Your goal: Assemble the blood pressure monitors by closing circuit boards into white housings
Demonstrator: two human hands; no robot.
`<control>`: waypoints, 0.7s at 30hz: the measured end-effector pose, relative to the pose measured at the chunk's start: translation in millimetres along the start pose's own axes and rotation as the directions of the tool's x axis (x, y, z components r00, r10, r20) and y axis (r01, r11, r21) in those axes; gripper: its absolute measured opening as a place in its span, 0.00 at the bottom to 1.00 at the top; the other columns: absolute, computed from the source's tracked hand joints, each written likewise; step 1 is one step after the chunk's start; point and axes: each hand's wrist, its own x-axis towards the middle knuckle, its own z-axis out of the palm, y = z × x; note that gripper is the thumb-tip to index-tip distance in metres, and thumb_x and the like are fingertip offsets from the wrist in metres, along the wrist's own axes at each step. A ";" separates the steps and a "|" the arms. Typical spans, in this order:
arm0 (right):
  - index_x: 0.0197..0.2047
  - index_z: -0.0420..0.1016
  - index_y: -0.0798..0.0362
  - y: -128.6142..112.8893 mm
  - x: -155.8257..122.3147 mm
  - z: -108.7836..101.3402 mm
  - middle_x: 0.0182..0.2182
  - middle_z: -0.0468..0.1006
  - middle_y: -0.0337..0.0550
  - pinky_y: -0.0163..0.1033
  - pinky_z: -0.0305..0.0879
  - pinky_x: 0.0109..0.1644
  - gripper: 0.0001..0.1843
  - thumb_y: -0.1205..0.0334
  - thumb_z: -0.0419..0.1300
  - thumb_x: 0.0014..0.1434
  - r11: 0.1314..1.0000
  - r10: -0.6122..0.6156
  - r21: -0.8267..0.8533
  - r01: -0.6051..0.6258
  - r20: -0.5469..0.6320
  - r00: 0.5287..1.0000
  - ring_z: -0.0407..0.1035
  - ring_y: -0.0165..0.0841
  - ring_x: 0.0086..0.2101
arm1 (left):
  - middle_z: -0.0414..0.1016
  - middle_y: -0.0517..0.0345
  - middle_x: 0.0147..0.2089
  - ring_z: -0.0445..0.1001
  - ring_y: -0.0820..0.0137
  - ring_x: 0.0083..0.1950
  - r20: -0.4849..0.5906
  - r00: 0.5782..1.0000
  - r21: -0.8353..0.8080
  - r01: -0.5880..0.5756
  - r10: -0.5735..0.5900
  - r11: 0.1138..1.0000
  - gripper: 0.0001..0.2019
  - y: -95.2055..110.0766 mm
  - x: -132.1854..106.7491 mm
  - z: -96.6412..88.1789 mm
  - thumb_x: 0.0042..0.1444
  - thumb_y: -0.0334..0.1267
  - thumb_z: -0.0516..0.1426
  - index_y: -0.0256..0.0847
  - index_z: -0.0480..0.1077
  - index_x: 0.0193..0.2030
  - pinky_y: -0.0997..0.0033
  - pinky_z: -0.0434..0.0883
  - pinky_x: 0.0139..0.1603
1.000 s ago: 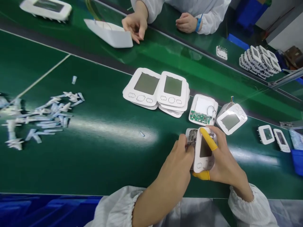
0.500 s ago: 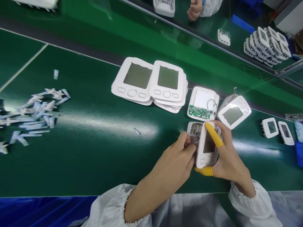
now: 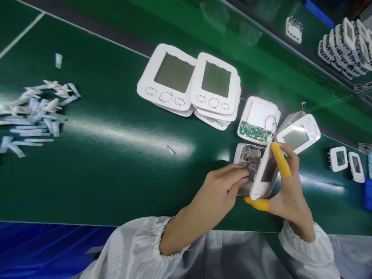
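Note:
My right hand (image 3: 292,195), with yellow finger cots (image 3: 280,159) on two digits, grips a white front cover (image 3: 260,189) with a screen and buttons. That cover stands tilted over the right side of an open white housing (image 3: 238,152). Coloured wires (image 3: 255,162) and a pale round part (image 3: 253,151) show inside the housing. My left hand (image 3: 219,190) reaches in from the left, its fingers bunched together at the lower inside of the housing. Whatever they pinch, if anything, is hidden.
Behind lie a shell with a green circuit board (image 3: 255,132), stacked white screen panels (image 3: 213,101) and a tilted screen unit (image 3: 300,135). Small white and pale-blue pieces (image 3: 37,112) are heaped at left. Two small screen modules (image 3: 338,159) lie right. A ledge (image 3: 261,29) runs behind.
The view has shifted. My left fingers have moved lower in the housing and straightened somewhat, uncovering more wires. The front cover stays in my right hand, leaning farther right, with a wider gap.

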 end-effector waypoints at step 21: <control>0.77 0.44 0.41 -3.9 0.2 3.2 0.69 0.51 0.53 0.67 0.59 0.71 0.62 0.50 0.76 0.49 1.000 -0.013 0.011 0.013 0.016 1.000 0.51 0.59 0.69 | 0.82 0.56 0.41 0.81 0.75 0.37 -0.050 0.995 0.116 -0.082 0.088 0.990 0.14 -3.0 -4.8 5.1 0.64 0.17 0.54 0.35 0.78 0.41 0.82 0.79 0.38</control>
